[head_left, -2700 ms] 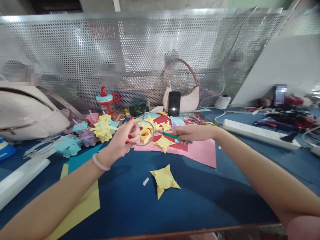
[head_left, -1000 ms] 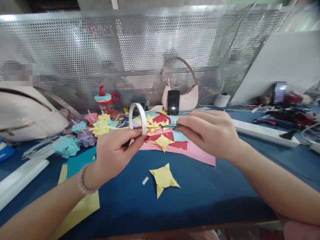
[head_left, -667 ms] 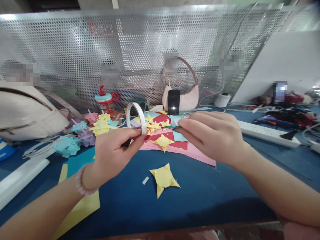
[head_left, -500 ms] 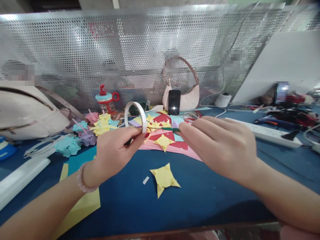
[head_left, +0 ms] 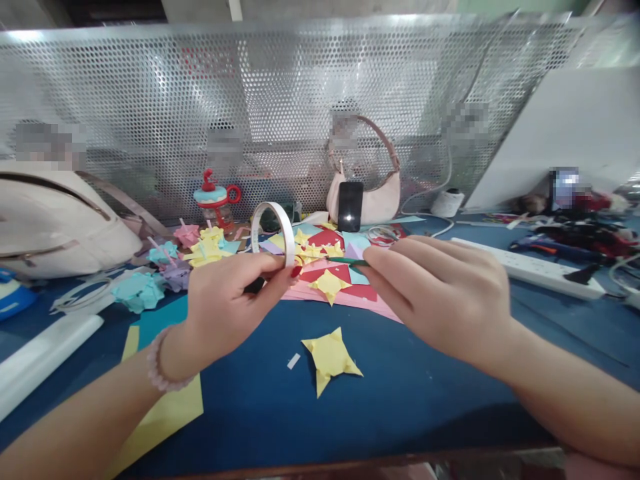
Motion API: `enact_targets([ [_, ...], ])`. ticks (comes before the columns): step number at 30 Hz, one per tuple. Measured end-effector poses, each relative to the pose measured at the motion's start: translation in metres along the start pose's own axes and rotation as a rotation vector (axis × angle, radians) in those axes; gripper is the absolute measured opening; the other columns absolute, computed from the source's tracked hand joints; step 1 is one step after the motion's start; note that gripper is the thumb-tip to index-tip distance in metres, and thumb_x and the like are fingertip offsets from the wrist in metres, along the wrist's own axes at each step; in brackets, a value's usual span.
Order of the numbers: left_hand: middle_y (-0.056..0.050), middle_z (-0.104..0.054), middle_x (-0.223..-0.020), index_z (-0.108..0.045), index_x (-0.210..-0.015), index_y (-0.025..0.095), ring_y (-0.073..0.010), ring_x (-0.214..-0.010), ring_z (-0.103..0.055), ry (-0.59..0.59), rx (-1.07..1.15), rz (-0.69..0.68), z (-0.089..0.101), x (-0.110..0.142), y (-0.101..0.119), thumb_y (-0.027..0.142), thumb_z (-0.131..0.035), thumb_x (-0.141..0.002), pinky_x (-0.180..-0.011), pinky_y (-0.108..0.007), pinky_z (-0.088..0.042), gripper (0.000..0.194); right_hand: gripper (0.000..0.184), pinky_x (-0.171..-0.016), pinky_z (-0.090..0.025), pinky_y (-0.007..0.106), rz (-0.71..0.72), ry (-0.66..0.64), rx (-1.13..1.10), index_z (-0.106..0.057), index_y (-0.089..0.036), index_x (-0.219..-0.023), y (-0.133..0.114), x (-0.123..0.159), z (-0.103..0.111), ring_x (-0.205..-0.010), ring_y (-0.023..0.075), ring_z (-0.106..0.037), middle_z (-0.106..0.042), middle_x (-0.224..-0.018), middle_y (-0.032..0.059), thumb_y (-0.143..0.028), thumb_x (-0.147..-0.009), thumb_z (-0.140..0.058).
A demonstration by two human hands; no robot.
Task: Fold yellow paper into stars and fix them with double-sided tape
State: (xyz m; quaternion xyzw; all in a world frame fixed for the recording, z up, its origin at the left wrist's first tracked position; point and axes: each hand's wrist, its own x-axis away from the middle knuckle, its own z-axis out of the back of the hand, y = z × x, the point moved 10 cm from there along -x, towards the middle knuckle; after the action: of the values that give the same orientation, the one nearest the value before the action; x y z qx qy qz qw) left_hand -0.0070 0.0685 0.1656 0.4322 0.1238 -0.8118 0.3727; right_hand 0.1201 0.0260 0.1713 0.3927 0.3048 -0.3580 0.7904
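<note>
In the head view my left hand is closed, with thumb and fingers pinching a white roll of tape that stands upright. My right hand is wrapped round what look like green-handled scissors. Their thin front end points left towards the tape; most of the grip is hidden by my fingers. Below and between both hands, a yellow folded paper star lies on the blue table. A small white strip is just left of it.
Behind my hands lie coloured papers and several yellow stars. Folded paper flowers sit at left. A phone leans against a handbag. A power strip lies at right, a backpack at left.
My hands have drawn slightly apart, and more of the green handle shows beside my right fingers. The tape roll is still in my left hand. The view has shifted a little.
</note>
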Motion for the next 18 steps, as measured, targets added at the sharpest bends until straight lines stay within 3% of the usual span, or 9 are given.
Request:
enact_targets([
  [12,0.003,-0.056,-0.048,-0.058,-0.060,0.020,-0.0094,-0.041,-0.046,0.034,-0.036,-0.109,0.004,0.001,0.011,0.027,-0.052,-0.084,-0.044,-0.023,-0.031,0.025,0.018,-0.048,-0.032,0.025,0.070,0.016,0.037,-0.056,-0.019,-0.069,-0.007,0.000,0.002,-0.052,0.0107,-0.047,-0.055,-0.058,-0.0005,-0.016,-0.085,-0.048],
  [18,0.002,-0.056,-0.048,-0.056,-0.059,0.021,-0.0103,-0.043,-0.047,-0.022,-0.018,-0.098,-0.003,0.002,0.008,0.026,-0.051,-0.083,-0.045,-0.023,-0.033,0.025,0.013,-0.048,-0.031,0.025,0.080,0.032,0.021,-0.056,-0.018,-0.073,-0.008,0.000,0.003,-0.053,0.0109,-0.048,-0.055,-0.057,-0.0004,-0.015,-0.084,-0.050],
])
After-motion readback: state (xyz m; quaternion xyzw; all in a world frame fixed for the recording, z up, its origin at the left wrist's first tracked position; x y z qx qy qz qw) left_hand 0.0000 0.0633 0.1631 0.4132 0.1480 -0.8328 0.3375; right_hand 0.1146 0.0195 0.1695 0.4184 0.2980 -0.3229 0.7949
